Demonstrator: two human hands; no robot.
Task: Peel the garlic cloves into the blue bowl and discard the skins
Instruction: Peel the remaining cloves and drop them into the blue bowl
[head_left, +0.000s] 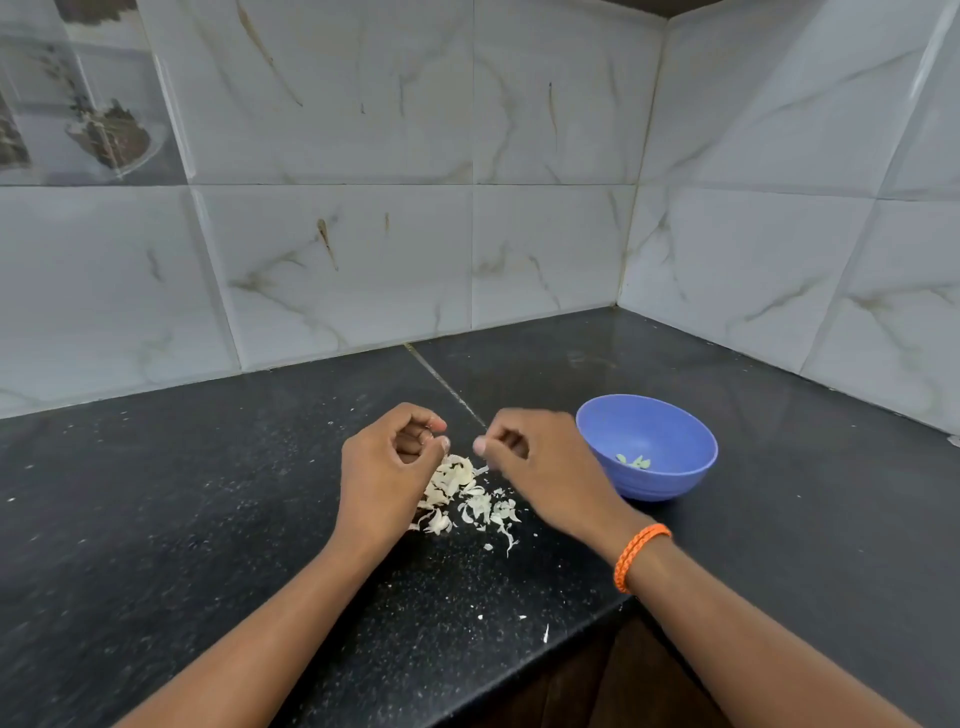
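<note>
While both hands (387, 462) curl, garlic skins (462, 499) just below fingers (441, 442), blue bowl (670, 483) rt.

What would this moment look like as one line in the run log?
left hand: curled, contents unclear | right hand: pinching, contents unclear | garlic skins: piled on counter | blue bowl: few peeled cloves

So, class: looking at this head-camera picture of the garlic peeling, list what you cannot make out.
- Left hand: curled fingers hide whatever it holds.
- Right hand: motion-blurred; its pinch is unclear.
- Pale bits in the round blue plastic bowl: too small to count.
- Heap of papery white garlic skins: partly behind the left hand.
</note>
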